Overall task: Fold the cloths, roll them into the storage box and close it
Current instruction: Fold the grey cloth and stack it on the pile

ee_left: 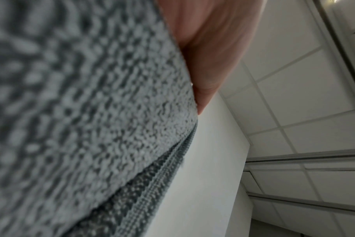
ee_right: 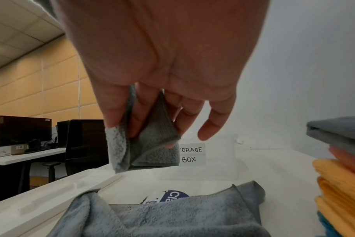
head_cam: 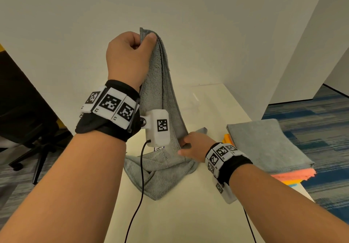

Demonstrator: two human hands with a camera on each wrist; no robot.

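Two hands: both on one grey cloth, and it's up off the surface!
Left hand: raised high, fist curled, thumb pinching the cloth's top corner against the fingers; the left wrist view is nearly filled with grey terry, a bit of the hand at the top edge.
Right hand: low, just above the surface, gripping the cloth's lower edge; the right wrist view shows the fingers curled round a bunched fold of the cloth, little finger loose and clear of it.
Cloth: stretched in a steep line between the two hands, upper part hanging in folds, bottom end crumpled on the surface below the right hand.
Box: clear, at the far end of the surface beyond the cloth, a label reading "TORAGE BOX" partly hidden by the cloth; hard to make out from the head view, and whether it stands open I cannot tell.
Stack: to the right on the surface, folded cloths, grey on top, then pink, orange and a blue one at the bottom.
Chair: dark office chair off to the left, on the floor.
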